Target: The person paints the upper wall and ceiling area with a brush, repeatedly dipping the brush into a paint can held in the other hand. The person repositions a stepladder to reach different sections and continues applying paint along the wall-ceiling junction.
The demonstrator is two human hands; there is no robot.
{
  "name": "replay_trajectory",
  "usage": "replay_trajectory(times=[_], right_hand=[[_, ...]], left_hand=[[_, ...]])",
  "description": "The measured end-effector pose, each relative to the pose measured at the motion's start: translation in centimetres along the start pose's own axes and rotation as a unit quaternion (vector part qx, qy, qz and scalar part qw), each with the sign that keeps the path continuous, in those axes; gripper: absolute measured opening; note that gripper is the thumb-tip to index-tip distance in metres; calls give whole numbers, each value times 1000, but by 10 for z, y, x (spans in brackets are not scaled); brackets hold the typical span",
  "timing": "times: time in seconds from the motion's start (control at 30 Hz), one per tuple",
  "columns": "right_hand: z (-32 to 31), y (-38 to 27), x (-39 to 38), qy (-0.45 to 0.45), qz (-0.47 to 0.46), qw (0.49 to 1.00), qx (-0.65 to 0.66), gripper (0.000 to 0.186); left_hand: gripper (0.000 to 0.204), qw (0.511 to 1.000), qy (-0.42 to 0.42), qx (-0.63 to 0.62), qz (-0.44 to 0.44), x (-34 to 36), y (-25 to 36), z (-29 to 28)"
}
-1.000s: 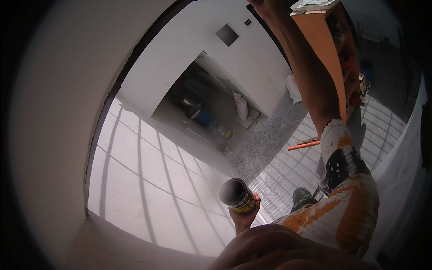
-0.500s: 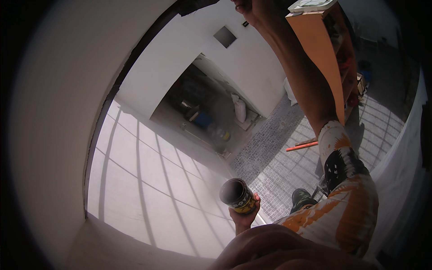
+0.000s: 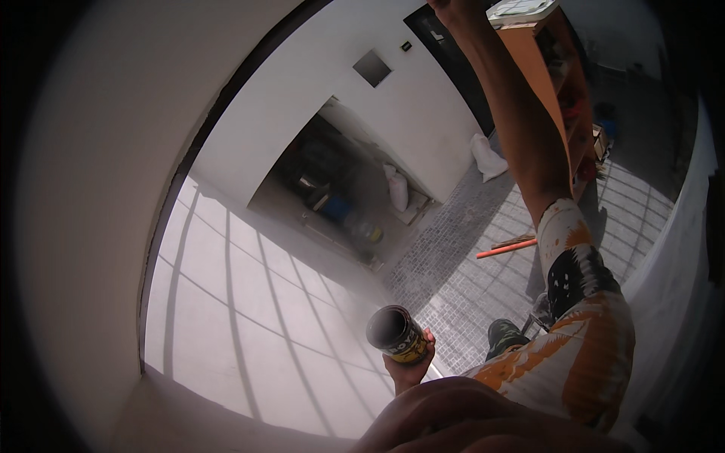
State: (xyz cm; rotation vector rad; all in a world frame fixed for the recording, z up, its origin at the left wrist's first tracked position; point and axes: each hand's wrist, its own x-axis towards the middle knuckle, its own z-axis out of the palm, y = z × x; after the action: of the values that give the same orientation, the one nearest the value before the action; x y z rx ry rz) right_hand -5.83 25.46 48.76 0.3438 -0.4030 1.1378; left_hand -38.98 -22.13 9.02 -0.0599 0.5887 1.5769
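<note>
My left hand (image 3: 411, 368) grips an open cylindrical can (image 3: 404, 349) with a dark rim and a yellow and black side, low in the middle of the head view; its inside looks dark. My right arm, in a white, orange and black sleeve (image 3: 585, 343), stretches up to the top edge, where my right hand (image 3: 447, 9) is cut off, so its fingers and anything in them are hidden. A camouflage-patterned foot or leg (image 3: 504, 336) shows below, over the tiled floor (image 3: 445, 294).
A white wall (image 3: 83, 189) with a dark edge fills the left. An orange cabinet (image 3: 521, 57) stands at the upper right, near a white sack (image 3: 487, 162) and orange pipes (image 3: 504, 249). A recess (image 3: 294, 166) holds containers and a sack. Barred shadows cross wall and floor.
My raised right hand dipped slightly left half a second ago and is now higher, mostly out of frame. The view has shifted a little, uncovering more of a dark doorway. The can stays in my left hand.
</note>
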Motion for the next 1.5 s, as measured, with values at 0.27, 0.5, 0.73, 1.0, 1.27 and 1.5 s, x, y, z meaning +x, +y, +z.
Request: replay_trajectory(times=[0.27,0.5,0.73,1.0,1.27,1.5], right_hand=[[-7,-14,19,29,-39,999,1,11],[-21,-17,41,44,-59,997,-28,12],[-35,-24,67,71,-83,994,-13,12],[-63,-48,29,99,-155,981,-65,14],[-10,-22,-235,-181,165,914,-324,25],[29,40,-389,-525,341,674,-393,18]], left_hand=[[67,1000,1,5,-4,3,-1,2],[67,1000,13,8,5,1,-1,3],[67,1000,11,6,4,1,-2,-1],[65,1000,-3,7,27,-1,-4,3],[76,985,-148,27,86,10,-22,-3],[68,984,-85,-138,79,-6,-24,7]])
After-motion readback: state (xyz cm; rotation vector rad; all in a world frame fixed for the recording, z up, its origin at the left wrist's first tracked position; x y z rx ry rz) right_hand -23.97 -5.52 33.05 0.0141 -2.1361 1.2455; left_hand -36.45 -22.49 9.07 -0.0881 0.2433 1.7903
